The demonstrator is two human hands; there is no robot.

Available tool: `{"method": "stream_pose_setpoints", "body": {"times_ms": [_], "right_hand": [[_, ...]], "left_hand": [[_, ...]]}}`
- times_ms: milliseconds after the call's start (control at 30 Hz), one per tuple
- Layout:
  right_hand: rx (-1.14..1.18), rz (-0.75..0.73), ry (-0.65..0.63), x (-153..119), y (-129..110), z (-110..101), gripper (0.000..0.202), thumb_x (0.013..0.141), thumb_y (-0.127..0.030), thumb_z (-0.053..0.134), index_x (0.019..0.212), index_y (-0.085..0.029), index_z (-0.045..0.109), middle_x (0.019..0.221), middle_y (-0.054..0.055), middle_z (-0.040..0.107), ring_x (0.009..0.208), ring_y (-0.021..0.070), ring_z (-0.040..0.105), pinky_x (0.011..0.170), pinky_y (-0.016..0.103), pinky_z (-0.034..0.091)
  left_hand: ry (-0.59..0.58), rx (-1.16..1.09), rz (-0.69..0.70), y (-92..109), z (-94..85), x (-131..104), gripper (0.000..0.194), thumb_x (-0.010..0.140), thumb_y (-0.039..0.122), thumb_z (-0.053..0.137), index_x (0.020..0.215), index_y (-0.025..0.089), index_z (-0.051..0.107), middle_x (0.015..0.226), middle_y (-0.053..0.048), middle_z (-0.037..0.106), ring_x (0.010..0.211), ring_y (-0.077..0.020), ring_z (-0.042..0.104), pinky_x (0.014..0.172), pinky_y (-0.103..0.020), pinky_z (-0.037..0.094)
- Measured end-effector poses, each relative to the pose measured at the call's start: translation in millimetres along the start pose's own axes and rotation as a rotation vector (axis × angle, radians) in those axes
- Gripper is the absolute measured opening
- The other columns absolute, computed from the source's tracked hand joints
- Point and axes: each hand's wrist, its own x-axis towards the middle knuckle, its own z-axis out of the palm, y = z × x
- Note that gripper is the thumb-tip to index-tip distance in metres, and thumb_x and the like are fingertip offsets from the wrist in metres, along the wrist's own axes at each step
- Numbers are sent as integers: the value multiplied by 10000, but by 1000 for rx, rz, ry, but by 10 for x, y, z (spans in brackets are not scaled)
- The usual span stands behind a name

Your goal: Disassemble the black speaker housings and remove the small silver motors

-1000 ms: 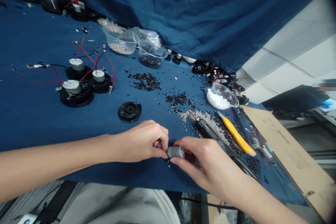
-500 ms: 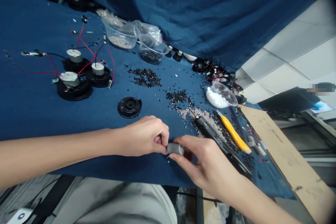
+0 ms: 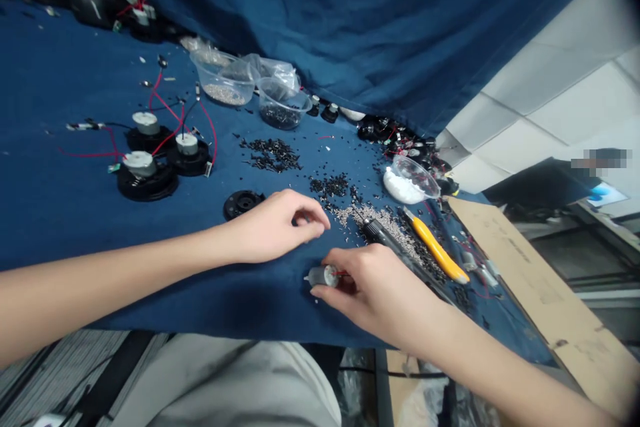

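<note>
My right hand point(image 3: 370, 280) grips a small grey cylindrical motor point(image 3: 320, 275) between thumb and fingers, with a red wire at its end beside the palm. My left hand point(image 3: 280, 223) hovers above the cloth, up and to the left of the motor, its thumb and forefinger brought together; whether anything small is between them cannot be made out. Partly behind the left hand lies a round black base point(image 3: 241, 203). Farther left stand several black bases with motors and red wires, one of them a motor unit point(image 3: 145, 173) at the front.
A black screwdriver-like tool point(image 3: 385, 237) and a yellow-handled cutter point(image 3: 440, 250) lie right of centre, among piles of small screws point(image 3: 273, 155). Clear tubs point(image 3: 225, 77) stand at the back, a tub of white material point(image 3: 407, 187) at the right. Cardboard point(image 3: 530, 287) edges the table.
My left hand has moved up and away from the motor, now partly covering the black base. The motor, still in my right hand, shows more of its wired end.
</note>
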Motion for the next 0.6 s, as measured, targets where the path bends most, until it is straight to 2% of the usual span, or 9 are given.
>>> {"method": "stream_pose_setpoints", "body": {"times_ms": [33, 133, 267, 333, 467, 533, 600], "right_hand": [[-31, 6, 5, 19, -23, -16, 212, 840, -302, 702, 727, -168, 583, 590, -17, 546, 516, 115, 472, 513, 240, 292], [-47, 12, 11, 57, -75, -78, 277, 769, -272, 760, 650, -168, 533, 548, -31, 519, 494, 107, 446, 492, 238, 269], [33, -35, -6, 31, -41, -169, 176, 728, -138, 756, 725, -167, 583, 605, -37, 571, 535, 107, 499, 510, 223, 306], [40, -71, 35, -1, 12, -189, 112, 772, -106, 714, 780, -174, 624, 678, -25, 620, 607, 120, 557, 567, 224, 352], [-54, -197, 108, -38, 81, -138, 23, 858, -162, 681, 847, -182, 679, 836, 13, 662, 782, 163, 611, 708, 266, 395], [-152, -237, 116, -34, 75, -97, 39, 868, -205, 686, 848, -172, 681, 841, 28, 655, 796, 187, 607, 714, 294, 386], [-224, -247, 146, -22, 59, -79, 42, 869, -208, 684, 854, -170, 672, 825, 26, 647, 781, 196, 602, 693, 307, 369]], "left_hand": [[77, -68, -22, 19, 42, 8, 193, 839, 227, 560, 907, 143, 720, 770, -39, 705, 672, -149, 620, 627, -243, 467], [163, -217, -52, 51, 233, 17, 209, 867, 266, 525, 912, 143, 688, 850, -54, 704, 795, -179, 646, 727, -274, 492], [135, -226, -57, 62, 402, -15, 293, 926, 312, 430, 908, 142, 669, 895, -56, 696, 881, -199, 632, 812, -299, 466], [63, -230, -93, 61, 372, -54, 308, 934, 343, 425, 952, 142, 658, 904, -52, 691, 866, -202, 622, 782, -297, 463], [-225, -207, -100, 69, 152, -142, 285, 926, 356, 477, 964, 141, 661, 934, -43, 684, 902, -198, 592, 790, -274, 437], [-345, -168, -104, 90, 40, -161, 277, 919, 355, 506, 999, 145, 667, 918, -33, 680, 873, -181, 579, 779, -260, 428], [-415, -123, -108, 117, -38, -162, 286, 905, 366, 538, 1031, 144, 666, 903, -28, 673, 815, -159, 557, 736, -244, 421]]}}
